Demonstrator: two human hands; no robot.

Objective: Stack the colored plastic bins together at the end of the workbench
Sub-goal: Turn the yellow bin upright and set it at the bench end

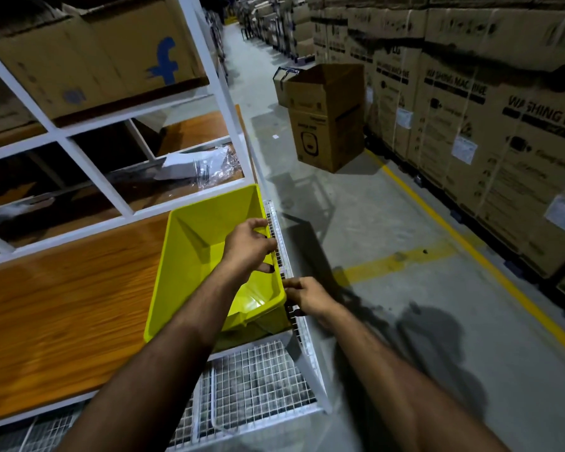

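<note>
A yellow plastic bin (190, 256) sits open side up at the right end of the wooden workbench (62, 305), against a white wire mesh side panel (276, 233). My left hand (250, 244) reaches over the bin and grips its right rim with curled fingers. My right hand (304, 296) holds the bin's near right corner from outside, by the mesh. No other colored bin shows in view.
A white metal shelf frame (88, 177) rises behind the bench, with cardboard boxes (88, 57) on top and a plastic bag (206, 164) behind. A wire mesh shelf (258, 386) lies below. An open carton (327, 115) stands in the aisle; washing-machine boxes (486, 132) line the right.
</note>
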